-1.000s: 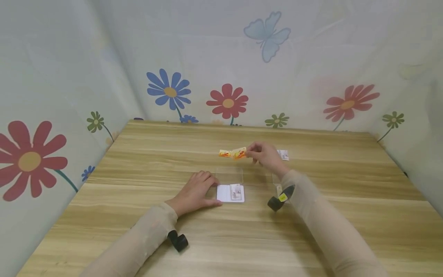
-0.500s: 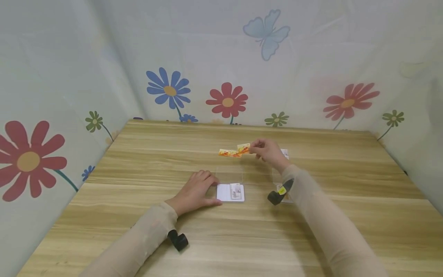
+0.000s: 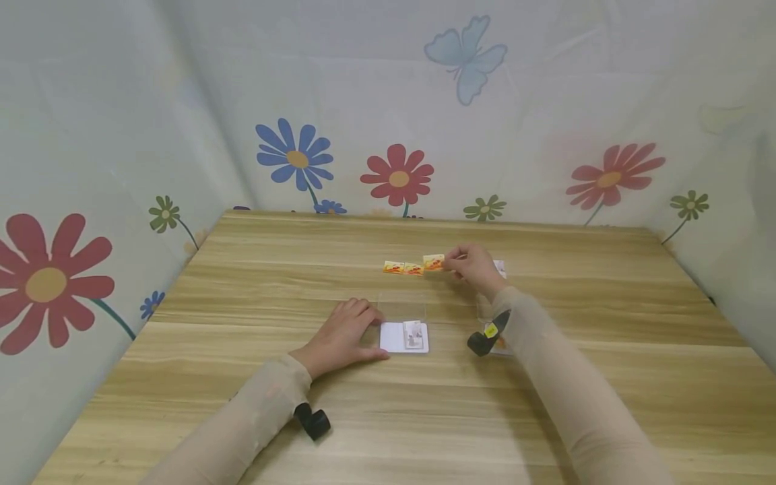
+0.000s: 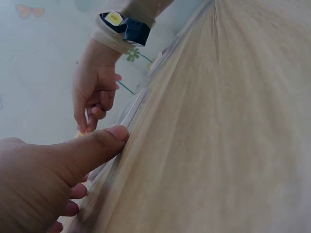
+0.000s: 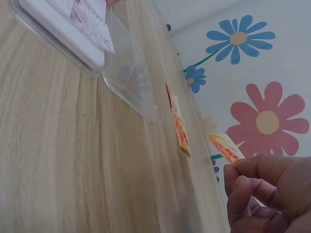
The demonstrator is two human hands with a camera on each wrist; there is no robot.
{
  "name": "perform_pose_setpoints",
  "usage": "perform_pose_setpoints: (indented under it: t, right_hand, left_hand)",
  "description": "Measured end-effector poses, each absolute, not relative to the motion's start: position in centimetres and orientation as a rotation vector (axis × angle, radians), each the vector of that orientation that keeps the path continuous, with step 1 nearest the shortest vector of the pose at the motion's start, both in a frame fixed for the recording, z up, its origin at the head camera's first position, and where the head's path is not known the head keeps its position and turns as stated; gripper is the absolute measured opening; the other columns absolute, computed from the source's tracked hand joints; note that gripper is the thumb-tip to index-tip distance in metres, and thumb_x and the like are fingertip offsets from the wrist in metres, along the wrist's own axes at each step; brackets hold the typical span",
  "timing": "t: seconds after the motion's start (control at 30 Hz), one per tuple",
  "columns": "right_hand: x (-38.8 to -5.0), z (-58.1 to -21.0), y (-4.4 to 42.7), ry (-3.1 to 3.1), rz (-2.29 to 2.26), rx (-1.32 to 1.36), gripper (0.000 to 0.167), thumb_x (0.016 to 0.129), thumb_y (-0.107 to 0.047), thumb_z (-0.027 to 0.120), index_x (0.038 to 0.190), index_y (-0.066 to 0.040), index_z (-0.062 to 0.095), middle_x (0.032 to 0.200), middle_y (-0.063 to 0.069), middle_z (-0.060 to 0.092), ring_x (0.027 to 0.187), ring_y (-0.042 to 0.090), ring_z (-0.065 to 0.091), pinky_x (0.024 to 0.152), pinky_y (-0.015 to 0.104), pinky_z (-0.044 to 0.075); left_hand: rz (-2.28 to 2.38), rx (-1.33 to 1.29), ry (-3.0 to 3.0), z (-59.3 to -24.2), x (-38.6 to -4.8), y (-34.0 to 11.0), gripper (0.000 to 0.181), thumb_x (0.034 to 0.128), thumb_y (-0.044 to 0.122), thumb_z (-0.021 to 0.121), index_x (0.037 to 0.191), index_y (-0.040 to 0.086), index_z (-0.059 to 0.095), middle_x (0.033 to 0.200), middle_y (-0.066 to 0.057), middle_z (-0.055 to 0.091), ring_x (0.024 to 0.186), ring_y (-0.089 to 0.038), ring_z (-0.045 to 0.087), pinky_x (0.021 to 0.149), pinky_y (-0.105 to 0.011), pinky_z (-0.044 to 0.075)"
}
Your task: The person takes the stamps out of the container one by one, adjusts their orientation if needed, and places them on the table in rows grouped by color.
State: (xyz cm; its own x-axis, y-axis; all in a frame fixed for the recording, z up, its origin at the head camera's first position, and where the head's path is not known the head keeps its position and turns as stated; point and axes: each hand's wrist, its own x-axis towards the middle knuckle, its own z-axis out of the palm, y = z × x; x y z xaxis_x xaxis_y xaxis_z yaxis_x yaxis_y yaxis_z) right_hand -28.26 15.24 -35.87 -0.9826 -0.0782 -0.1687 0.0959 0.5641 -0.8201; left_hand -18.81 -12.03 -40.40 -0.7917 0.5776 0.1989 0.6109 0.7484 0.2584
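Observation:
My right hand (image 3: pixel 475 266) pinches a small orange-and-yellow printed card (image 5: pixel 226 147) by its edge between thumb and fingertips. In the right wrist view the card is tilted and above the table. Two similar printed cards (image 3: pixel 403 268) lie side by side to its left in the head view. My left hand (image 3: pixel 347 337) holds the left side of an opened clear plastic case (image 5: pixel 58 34), thumb at the near corner. In the left wrist view its thumb (image 4: pixel 104 141) touches the case edge. Inside the case, a pale printed card (image 3: pixel 413 335) lies over a white stack.
A second clear case (image 3: pixel 485 310) is partly hidden under the right forearm, with an orange print showing in it. Behind the right hand lies a pale printed card (image 3: pixel 500 267). The wooden table (image 3: pixel 291 256) meets a flower-printed curtain at the back.
My right hand let go of one orange card beside the first, then moved slightly right with another orange card pinched. My left hand stays in place on the case.

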Motion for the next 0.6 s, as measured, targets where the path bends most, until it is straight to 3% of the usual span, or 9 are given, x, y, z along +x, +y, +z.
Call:
perform_pose_setpoints:
  t: [0.3,0.6]
  right_hand:
    - [-28.5,-36.7,15.6,2.618,-1.363,0.016,0.017,0.090,-0.015,0.063,0.097,0.001,0.064,0.063,-0.001,0.057,0.062,0.011,0.049,0.062,0.022,0.039]
    - [-28.6,-37.2,15.5,2.597,-1.359,0.097,0.017,0.086,-0.013,0.063,0.096,0.001,0.065,0.059,-0.004,0.053,0.065,0.012,0.049,0.070,0.025,0.038]
  left_hand:
    - [-0.487,-0.974,-2.824,-40.4,-18.8,-12.1,0.057,0.0718,0.052,0.078,0.110,0.012,0.063,0.105,0.000,0.058,0.102,-0.020,0.051,0.093,-0.039,0.041]
    - [-0.498,-0.981,-2.821,-40.5,-18.9,-12.2,0.057,0.0723,0.052,0.077,0.110,0.012,0.063,0.109,-0.002,0.060,0.105,-0.021,0.052,0.095,-0.040,0.041]
